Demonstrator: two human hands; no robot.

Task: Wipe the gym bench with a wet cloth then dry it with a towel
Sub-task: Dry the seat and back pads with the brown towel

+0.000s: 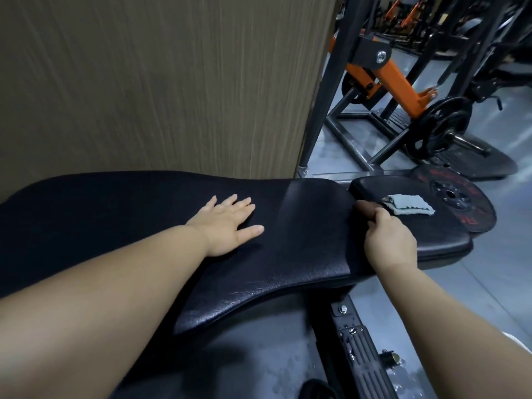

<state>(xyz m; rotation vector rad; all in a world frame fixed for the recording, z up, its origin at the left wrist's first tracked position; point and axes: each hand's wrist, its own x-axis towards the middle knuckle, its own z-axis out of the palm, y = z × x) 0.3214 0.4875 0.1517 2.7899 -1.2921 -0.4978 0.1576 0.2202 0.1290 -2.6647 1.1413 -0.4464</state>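
Subject: gym bench (288, 240), black textured padding, seen from above along its length. The long pad is the main surface. A separate seat pad (443, 234) lies at the bench's far end, with a narrow gap between the two.

Left hand (230, 223): flat on the long pad, palm down, fingers straight and slightly spread, holding nothing. It lies near the middle of the bench, towards the wall side.

Right hand (388, 240): at the far end of the long pad, over the gap to the seat pad, fingers curled under. The fingertips are hidden and the leading edge is blurred. It cannot be told whether the hand grips the pad edge or anything else.

The hands are well apart.

Grey cloth (408, 204): folded and lying on the seat pad at the bench's far end, just beyond the right hand's knuckles. Contact between them cannot be confirmed, nor whether the cloth is wet.

Surroundings, relative to the bench:
- A black weight plate (457, 197) with red lettering lies beyond the seat pad, partly hidden by it.
- A brown wood-grain wall panel (158, 82) stands along the bench's far side.
- An orange-and-black machine (397, 79) stands beyond the bench's far end on the grey floor (489, 269).
- The bench's metal frame rail (362, 355) runs below the near edge, carrying shiny specks.
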